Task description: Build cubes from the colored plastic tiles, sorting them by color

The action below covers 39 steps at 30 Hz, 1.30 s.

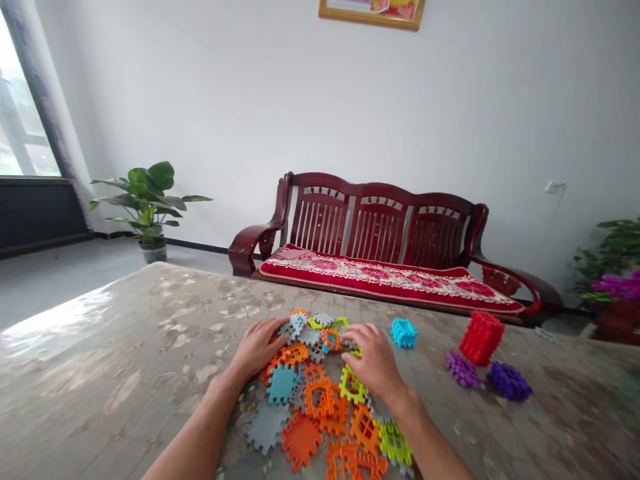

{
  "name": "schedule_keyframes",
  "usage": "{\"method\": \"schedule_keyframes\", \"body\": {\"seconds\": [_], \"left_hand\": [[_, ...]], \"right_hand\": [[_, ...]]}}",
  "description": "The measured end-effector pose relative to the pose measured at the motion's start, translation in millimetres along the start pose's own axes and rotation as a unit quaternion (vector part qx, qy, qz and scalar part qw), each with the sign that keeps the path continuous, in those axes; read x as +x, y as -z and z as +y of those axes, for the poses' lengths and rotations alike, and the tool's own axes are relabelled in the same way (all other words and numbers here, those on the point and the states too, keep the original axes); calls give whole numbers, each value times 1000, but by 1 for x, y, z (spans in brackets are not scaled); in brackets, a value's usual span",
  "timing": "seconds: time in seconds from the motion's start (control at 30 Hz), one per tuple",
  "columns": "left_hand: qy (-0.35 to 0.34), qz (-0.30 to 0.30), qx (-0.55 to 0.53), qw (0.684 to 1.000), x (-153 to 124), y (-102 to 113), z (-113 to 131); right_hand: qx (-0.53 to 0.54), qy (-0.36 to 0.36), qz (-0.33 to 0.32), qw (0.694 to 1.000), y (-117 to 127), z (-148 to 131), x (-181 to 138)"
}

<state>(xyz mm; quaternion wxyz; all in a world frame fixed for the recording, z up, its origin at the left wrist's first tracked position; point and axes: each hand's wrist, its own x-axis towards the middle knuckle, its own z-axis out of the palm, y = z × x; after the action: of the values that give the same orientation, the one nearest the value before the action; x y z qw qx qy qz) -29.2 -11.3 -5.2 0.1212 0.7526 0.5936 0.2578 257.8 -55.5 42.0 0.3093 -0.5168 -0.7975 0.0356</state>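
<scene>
A loose pile of interlocking plastic tiles with notched edges lies between my hands, in orange, grey, blue and lime green. My left hand [259, 348] rests at the pile's left edge, fingers stretched out by a grey tile [293, 327]. On the right side my right hand [371, 357] reaches over the pile, fingers spread and slightly bent, close to a lime green tile [352, 385]. Neither hand shows a tile held in it. Nearer to me lie a blue tile [283, 383], an orange-red tile [302, 440] and a grey tile [267, 427]. My right palm hides some tiles.
Sorted stacks stand to the right: light blue tiles [404, 333], red tiles [481, 338], purple tiles [463, 369] and dark violet tiles [509, 381]. A patterned cloth covers the table [150, 353]. Behind it are a wooden bench [377, 223] and a potted plant [150, 200].
</scene>
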Motion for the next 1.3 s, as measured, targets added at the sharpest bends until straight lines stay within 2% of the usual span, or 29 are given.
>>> {"method": "schedule_keyframes", "body": {"seconds": [0.23,0.43,0.57,0.7,0.77,0.87,0.97,1.17,1.23,1.3], "left_hand": [[-11,-8,-10,1000,-2,-1,2],[-36,-34,-34,998,-3,2,8],[-25,-43,-60,997,-2,7,13],[-23,-36,-86,995,-3,13,17],[-28,-27,-87,995,-4,14,18],[-34,-10,-91,995,-4,11,17],[-43,3,-96,994,-2,6,11],[-18,13,-114,993,3,1,3],[-9,13,-122,992,3,0,2],[0,19,-127,992,2,0,0]], "right_hand": [[-18,25,-52,998,-13,-12,0],[-79,19,-34,996,-17,-17,1],[-69,2,-9,998,-13,-14,1],[10,-53,21,998,-9,-5,3],[99,-80,4,992,-8,0,4],[261,-105,-22,959,-3,9,6],[324,-135,-3,936,8,25,9],[239,-201,2,950,30,61,3],[217,-192,0,957,29,58,0],[198,-165,-23,966,25,43,-3]]}}
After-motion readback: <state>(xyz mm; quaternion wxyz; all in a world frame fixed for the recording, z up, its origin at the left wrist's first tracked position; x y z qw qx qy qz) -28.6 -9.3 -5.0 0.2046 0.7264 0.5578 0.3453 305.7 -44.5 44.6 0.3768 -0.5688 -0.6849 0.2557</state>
